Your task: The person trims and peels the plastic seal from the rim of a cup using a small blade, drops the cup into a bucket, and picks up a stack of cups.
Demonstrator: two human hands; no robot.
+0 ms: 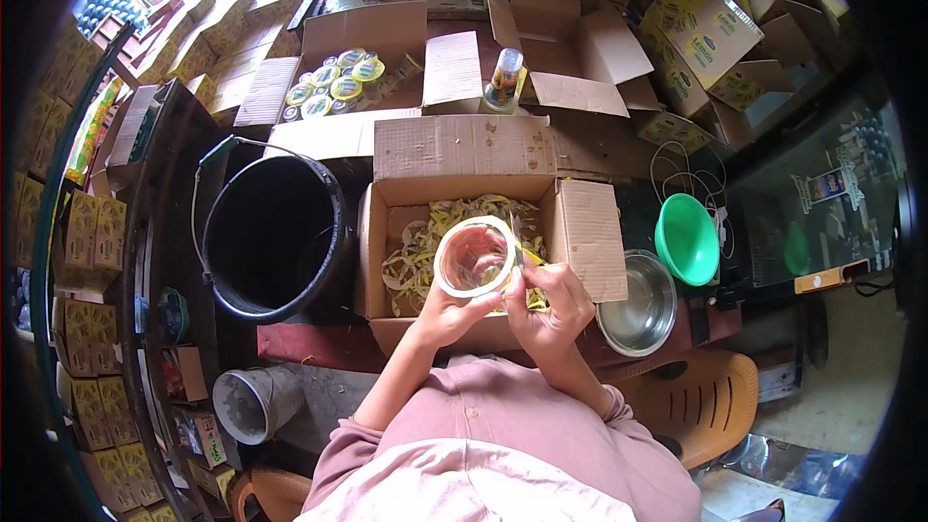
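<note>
My left hand (447, 317) is wrapped round a clear plastic jar (476, 259), its open mouth tilted up toward me. At the jar's right side my right hand (553, 309) is closed, thumb and fingers pinching a yellow strip (531, 256) by the rim. Whether that strip is still stuck to the jar, I cannot tell. Beneath both hands stands an open cardboard box (588, 232), holding a tangle of torn yellow strips (408, 269).
A black bucket (333, 261) stands left of the box. To the right are a steel bowl (638, 304) and a green bowl (688, 242). Behind, a carton (362, 29) holds several lidded jars (345, 87), beside a standing clear jar (505, 82). Stacked cartons (701, 34) line the back.
</note>
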